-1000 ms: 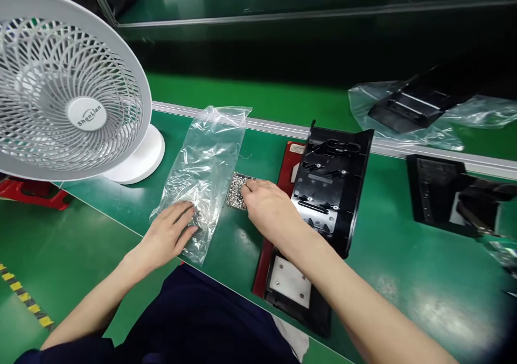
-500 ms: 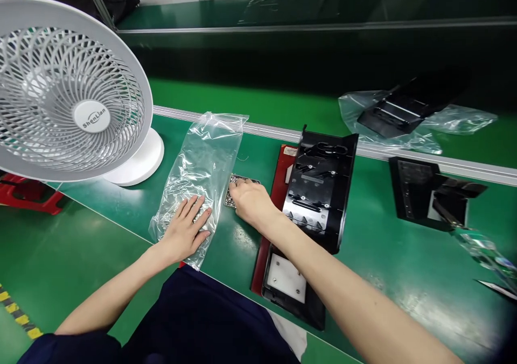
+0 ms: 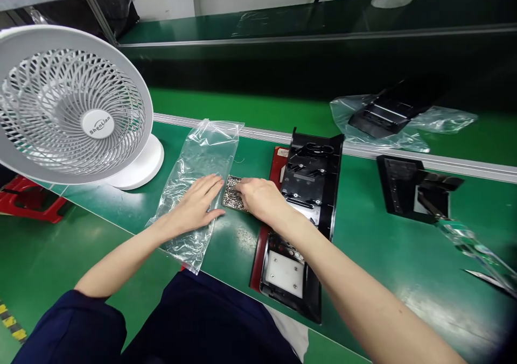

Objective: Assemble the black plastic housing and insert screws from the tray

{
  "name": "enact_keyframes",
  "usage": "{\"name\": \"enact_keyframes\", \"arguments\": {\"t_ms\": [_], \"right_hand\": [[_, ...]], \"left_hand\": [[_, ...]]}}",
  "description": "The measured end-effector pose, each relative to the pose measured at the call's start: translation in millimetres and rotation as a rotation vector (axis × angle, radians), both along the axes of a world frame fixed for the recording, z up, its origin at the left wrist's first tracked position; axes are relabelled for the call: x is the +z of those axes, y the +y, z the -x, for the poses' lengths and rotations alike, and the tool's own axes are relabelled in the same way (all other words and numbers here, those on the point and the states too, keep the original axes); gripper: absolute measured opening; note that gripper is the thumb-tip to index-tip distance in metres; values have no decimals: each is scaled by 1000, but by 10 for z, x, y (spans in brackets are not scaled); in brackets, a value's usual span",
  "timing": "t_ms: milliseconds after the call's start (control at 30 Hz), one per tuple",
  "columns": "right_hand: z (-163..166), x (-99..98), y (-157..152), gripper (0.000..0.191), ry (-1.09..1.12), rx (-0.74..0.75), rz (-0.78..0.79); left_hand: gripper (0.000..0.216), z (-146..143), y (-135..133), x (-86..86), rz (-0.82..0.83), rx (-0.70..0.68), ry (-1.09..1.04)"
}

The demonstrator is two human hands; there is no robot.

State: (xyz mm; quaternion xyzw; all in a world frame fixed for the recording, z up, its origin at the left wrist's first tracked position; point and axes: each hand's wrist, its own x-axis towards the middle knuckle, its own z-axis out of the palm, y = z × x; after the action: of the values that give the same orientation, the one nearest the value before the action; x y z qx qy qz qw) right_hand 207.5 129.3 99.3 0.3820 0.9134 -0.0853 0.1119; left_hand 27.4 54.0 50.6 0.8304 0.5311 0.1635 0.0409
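Note:
A small flat tray of tiny silver screws lies on the green bench between my hands. My right hand reaches into it from the right with its fingertips pinched together among the screws; what they grip is hidden. My left hand lies flat with spread fingers on a clear plastic bag, its fingertips at the tray's left edge. A black plastic housing sits on a red fixture just right of my right hand, with a white plate at its near end.
A white desk fan stands at the left. Another black part lies at the right, with a bagged black part beyond the aluminium rail. A red stool shows under the fan.
My left hand has slid up and right across the bag to the screw tray. My right hand stays at the tray, fingers working in the screws. The camera has tilted slightly.

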Motion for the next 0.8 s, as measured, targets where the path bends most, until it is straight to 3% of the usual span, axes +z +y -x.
{"name": "enact_keyframes", "arguments": {"t_ms": [133,300,433,500,633,800], "right_hand": [[-135,-8,-17,13,121,-65,-24],[-395,34,-153,10,371,-170,-48],[-750,-9,-414,16,899,-142,-107],[-884,-55,-535,21,1063,-109,-102],[-848,-93,-610,15,1037,-101,-59],[-256,-123,-416,16,472,-39,57]], "left_hand": [[90,-143,344,-30,138,-138,52],[91,-291,583,-32,228,-226,84],[86,-306,569,69,212,-225,45],[86,-260,498,146,178,-198,11],[89,-102,318,254,133,-167,-31],[91,65,190,120,196,-179,-16]]}}
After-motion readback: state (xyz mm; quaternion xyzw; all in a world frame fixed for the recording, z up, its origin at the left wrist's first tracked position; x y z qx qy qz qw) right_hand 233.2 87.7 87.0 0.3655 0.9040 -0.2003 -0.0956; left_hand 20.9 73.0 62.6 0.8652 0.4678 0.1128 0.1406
